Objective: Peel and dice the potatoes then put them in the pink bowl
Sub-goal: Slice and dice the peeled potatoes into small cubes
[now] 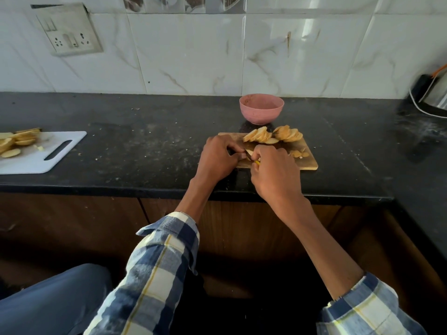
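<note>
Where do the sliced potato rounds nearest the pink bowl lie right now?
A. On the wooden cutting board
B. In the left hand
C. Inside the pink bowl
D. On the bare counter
A: the fanned potato slices rest on the far edge of the wooden cutting board, just in front of the pink bowl, which shows no potato inside.

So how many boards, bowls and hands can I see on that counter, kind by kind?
Cutting boards: 2, the wooden board and the white board
Bowls: 1, the pink bowl
Hands: 2, the left hand and the right hand, both working over the wooden board
Total: 5
</note>
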A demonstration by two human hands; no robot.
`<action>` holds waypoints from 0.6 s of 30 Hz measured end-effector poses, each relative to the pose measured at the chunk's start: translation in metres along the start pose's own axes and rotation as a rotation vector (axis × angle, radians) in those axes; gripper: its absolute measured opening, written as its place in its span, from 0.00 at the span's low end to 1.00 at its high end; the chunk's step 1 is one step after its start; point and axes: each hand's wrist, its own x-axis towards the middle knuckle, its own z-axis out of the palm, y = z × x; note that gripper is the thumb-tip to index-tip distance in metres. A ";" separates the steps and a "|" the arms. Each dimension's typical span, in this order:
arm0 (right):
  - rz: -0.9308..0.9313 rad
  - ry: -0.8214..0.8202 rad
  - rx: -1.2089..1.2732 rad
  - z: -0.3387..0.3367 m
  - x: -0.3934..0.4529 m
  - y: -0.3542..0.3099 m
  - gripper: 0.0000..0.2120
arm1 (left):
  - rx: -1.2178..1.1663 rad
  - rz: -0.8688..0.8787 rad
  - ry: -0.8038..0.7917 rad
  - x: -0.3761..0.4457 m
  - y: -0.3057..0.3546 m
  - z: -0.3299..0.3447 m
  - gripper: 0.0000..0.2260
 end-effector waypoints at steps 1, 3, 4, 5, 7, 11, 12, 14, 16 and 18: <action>0.002 0.002 0.006 0.000 -0.002 0.001 0.14 | 0.001 0.002 0.001 0.000 0.000 0.000 0.06; 0.003 0.003 0.023 -0.003 -0.006 0.004 0.13 | 0.007 0.003 -0.005 0.000 0.000 0.001 0.06; 0.005 0.002 0.027 -0.005 -0.009 0.005 0.13 | 0.010 -0.003 -0.008 0.000 0.000 0.002 0.06; 0.008 -0.002 0.028 -0.007 -0.011 0.006 0.12 | 0.014 -0.008 -0.010 0.000 0.000 0.002 0.05; 0.011 -0.007 0.032 -0.010 -0.016 0.007 0.12 | 0.026 -0.009 -0.009 0.001 0.000 0.001 0.04; 0.020 0.010 0.083 -0.018 -0.022 0.014 0.11 | 0.068 0.007 -0.019 0.000 0.002 0.002 0.03; 0.022 0.012 0.099 -0.019 -0.024 0.016 0.10 | 0.074 0.009 -0.019 0.000 0.003 0.002 0.03; 0.029 0.008 0.117 -0.021 -0.026 0.021 0.10 | 0.072 0.020 -0.018 0.001 0.002 0.001 0.03; 0.045 0.007 0.137 -0.022 -0.028 0.024 0.09 | 0.062 0.030 -0.034 0.001 0.003 0.000 0.03; 0.054 0.008 0.155 -0.024 -0.028 0.026 0.09 | 0.061 0.028 -0.059 0.002 0.003 -0.001 0.05</action>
